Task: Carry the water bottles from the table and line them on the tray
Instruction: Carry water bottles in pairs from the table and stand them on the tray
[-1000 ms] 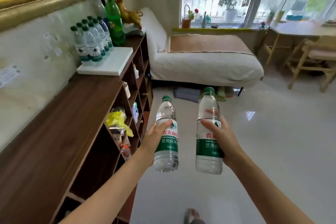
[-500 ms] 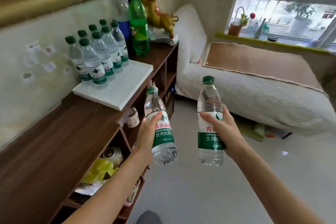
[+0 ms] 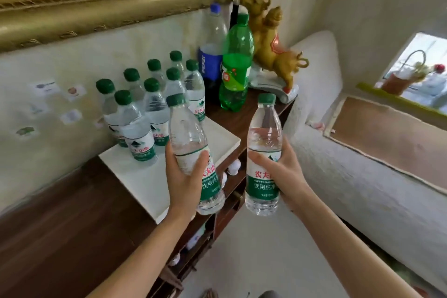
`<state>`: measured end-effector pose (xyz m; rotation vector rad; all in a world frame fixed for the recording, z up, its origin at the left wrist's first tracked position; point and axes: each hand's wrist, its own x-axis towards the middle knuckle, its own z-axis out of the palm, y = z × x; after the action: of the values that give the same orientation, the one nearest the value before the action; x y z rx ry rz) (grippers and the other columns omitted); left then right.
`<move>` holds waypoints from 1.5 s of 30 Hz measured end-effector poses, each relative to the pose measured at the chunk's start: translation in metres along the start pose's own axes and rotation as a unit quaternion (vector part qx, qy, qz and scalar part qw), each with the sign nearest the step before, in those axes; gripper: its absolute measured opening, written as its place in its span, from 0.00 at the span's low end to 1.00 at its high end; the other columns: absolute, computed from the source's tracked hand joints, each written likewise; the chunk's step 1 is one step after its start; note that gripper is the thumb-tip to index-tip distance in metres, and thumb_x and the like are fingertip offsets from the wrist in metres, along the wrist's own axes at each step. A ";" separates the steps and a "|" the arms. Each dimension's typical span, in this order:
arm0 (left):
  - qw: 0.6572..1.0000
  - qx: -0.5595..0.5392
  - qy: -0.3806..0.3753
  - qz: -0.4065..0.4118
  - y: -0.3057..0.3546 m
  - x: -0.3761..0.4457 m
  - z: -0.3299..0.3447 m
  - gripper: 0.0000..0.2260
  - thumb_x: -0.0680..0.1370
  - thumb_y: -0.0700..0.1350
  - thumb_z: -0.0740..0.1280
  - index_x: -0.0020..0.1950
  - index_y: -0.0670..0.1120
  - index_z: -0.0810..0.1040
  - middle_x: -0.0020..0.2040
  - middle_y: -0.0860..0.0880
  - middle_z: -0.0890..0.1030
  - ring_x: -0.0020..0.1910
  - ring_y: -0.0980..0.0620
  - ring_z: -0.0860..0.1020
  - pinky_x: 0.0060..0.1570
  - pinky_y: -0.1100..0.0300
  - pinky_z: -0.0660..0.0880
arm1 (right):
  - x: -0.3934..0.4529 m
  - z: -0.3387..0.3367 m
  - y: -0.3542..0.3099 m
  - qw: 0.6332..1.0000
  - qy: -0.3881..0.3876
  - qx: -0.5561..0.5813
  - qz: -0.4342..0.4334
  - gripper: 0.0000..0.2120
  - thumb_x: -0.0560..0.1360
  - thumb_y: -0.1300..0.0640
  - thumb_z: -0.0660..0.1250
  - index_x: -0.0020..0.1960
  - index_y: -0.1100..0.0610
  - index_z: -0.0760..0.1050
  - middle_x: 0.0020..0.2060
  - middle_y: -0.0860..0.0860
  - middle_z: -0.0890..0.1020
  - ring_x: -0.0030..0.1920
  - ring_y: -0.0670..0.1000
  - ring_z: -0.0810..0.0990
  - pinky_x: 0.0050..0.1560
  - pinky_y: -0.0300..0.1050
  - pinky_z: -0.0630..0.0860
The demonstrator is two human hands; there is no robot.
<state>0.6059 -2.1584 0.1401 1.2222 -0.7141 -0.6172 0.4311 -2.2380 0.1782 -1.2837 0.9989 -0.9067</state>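
Two bottles held near tray
Left hand [image 3: 185, 181] grips the left bottle [image 3: 193, 152]; right hand [image 3: 284, 174] grips the right bottle [image 3: 263, 152]; fingers clamped; white tray [image 3: 145, 176] beside them.

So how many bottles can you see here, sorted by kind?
Small green-capped water bottles standing on the white tray: 8
Small water bottles in the hands: 2, one in the left hand and one in the right hand
Big green soda bottle: 1
Big blue-capped cola bottle: 1
Total: 12
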 end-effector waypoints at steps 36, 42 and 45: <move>0.930 0.235 0.281 -0.028 -0.076 0.067 0.035 0.33 0.67 0.46 0.79 0.65 0.64 0.66 0.59 0.67 0.77 0.60 0.65 0.76 0.56 0.71 0.73 | 0.242 0.039 0.055 0.919 -0.332 -0.168 -0.130 0.32 0.64 0.56 0.80 0.60 0.44 0.66 0.47 0.28 0.78 0.50 0.31 0.78 0.42 0.26 0.74; 0.934 0.248 0.253 -0.044 -0.087 0.058 0.032 0.31 0.70 0.45 0.77 0.67 0.58 0.65 0.62 0.63 0.74 0.62 0.64 0.74 0.58 0.70 0.72 | 0.223 0.037 0.069 0.932 -0.270 -0.210 -0.118 0.26 0.66 0.50 0.78 0.56 0.45 0.66 0.48 0.40 0.80 0.50 0.43 0.80 0.45 0.42 0.78; 0.937 0.255 0.232 -0.055 -0.096 0.052 0.031 0.31 0.71 0.43 0.75 0.70 0.48 0.66 0.66 0.54 0.75 0.65 0.59 0.73 0.64 0.62 0.72 | 0.219 0.041 0.072 0.929 -0.251 -0.236 -0.133 0.26 0.66 0.49 0.77 0.57 0.46 0.66 0.50 0.44 0.80 0.50 0.48 0.80 0.48 0.50 0.80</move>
<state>0.6114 -2.2389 0.0608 1.8209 -0.4116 -0.2101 0.5400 -2.4256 0.0896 -1.9766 0.6568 -0.4931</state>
